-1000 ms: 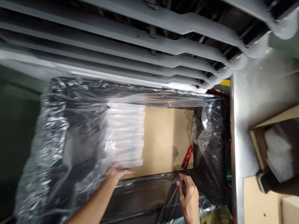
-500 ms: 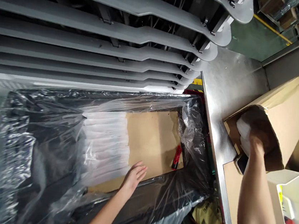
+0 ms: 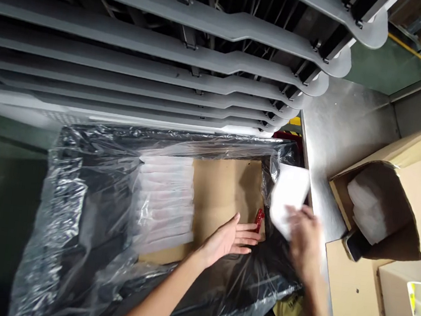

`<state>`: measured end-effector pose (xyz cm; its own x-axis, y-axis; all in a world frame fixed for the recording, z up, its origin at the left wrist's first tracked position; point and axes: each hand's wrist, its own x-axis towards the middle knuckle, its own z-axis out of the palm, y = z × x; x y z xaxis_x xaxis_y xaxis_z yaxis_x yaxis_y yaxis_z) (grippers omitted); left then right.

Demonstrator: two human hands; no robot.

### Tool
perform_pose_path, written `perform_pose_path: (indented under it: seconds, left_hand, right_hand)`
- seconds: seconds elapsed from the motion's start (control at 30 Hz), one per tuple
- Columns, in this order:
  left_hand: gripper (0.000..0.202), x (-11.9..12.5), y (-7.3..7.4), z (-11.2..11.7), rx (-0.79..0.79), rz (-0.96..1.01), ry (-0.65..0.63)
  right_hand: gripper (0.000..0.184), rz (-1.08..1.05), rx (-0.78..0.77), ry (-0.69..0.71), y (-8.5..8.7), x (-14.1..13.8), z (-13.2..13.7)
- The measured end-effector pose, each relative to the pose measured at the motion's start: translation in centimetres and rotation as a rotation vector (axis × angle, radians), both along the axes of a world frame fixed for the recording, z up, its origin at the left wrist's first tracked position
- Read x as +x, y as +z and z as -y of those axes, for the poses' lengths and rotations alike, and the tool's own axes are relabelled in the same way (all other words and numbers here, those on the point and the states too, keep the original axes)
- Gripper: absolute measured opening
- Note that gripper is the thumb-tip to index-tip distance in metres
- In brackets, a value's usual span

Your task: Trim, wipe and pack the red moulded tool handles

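Right hand (image 3: 305,242) grasping a white packet (image 3: 287,200), blurred, above the near right corner of a cardboard sheet (image 3: 225,195). Left hand (image 3: 230,236) open, palm down over the sheet, fingers just beside a red tool (image 3: 259,220). Stack of white packets (image 3: 163,203) on the sheet's left, inside a clear plastic liner (image 3: 64,202). Open cardboard box (image 3: 414,201) far right, more packets (image 3: 368,209) inside.

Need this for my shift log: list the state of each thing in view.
Left hand: open, fingers spread over the cardboard sheet.
Right hand: blurred, holding the white packet.
White packet stack: layered flat on the sheet.
Red-handled tool: lying on the sheet.
Cardboard box: tipped, mouth open, white packets inside.
Plastic liner: open, crumpled.
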<state>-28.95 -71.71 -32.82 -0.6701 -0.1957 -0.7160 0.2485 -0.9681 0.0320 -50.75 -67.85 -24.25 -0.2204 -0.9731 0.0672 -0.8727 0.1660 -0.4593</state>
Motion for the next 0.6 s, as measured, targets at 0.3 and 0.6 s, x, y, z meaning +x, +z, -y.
perform_pose_path:
  seconds: [0.3,0.6]
  left_hand:
    - [0.042,4.4,-7.3,-2.5,0.270,0.439,0.198]
    - [0.044,6.7,-11.5,-2.5,0.358,0.523,0.325]
  right_hand:
    - [0.030,0.282,0.647,-0.278,-14.9,8.2,-3.0]
    - [0.036,0.098,1.023,-0.578,-22.9,4.0,-5.0]
